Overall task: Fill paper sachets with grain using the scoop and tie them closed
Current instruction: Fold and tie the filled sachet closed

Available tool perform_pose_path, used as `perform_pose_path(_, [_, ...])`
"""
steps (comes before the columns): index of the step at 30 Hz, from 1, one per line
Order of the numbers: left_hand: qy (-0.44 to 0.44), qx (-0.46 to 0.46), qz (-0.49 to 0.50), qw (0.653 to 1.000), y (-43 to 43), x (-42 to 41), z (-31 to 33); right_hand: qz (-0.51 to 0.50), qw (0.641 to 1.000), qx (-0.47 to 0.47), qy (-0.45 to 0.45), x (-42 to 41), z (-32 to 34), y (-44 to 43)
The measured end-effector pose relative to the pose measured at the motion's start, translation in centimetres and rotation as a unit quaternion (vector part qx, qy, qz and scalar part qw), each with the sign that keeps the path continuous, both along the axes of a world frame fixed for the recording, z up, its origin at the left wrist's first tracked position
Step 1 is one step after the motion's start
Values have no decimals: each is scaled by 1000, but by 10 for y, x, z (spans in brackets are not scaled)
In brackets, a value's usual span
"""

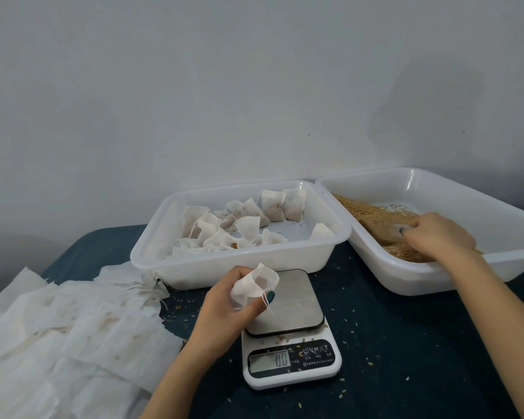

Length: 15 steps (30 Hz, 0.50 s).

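Note:
My left hand [224,300] holds an open white paper sachet [253,284] over the left edge of the scale's platform, with the sachet's mouth facing up and its string hanging by my thumb. My right hand [436,234] reaches into the right-hand white tub [454,276] and grips the scoop [384,229], which lies half buried in the brown grain [372,213]. Most of the scoop is hidden by grain and by my fingers.
A second white tub [224,267] behind the scale holds several filled, tied sachets [239,225]. A small digital scale [288,331] reads 0.0. A heap of flat empty sachets [67,325] covers the left of the dark blue table [406,343], where loose grains are scattered.

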<state>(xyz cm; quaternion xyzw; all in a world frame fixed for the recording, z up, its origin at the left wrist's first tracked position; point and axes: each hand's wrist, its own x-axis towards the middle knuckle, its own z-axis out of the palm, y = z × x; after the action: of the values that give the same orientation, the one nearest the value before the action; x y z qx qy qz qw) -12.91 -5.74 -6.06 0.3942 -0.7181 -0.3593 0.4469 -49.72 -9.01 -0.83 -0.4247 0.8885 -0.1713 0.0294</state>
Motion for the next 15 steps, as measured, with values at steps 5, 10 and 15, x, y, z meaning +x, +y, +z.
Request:
perform_pose_path(5, [-5,10,-9,1000,-1,1,-1,-18,999,-26,27,5,0,1])
perform_pose_path(10, [-9,7,-5,1000,-3,3,-3,-34,994,-2,100,13,5,5])
perform_pose_path(15, [-13,8,-4,1000,-4,4,-4,-42,990,-8,133,17,12,13])
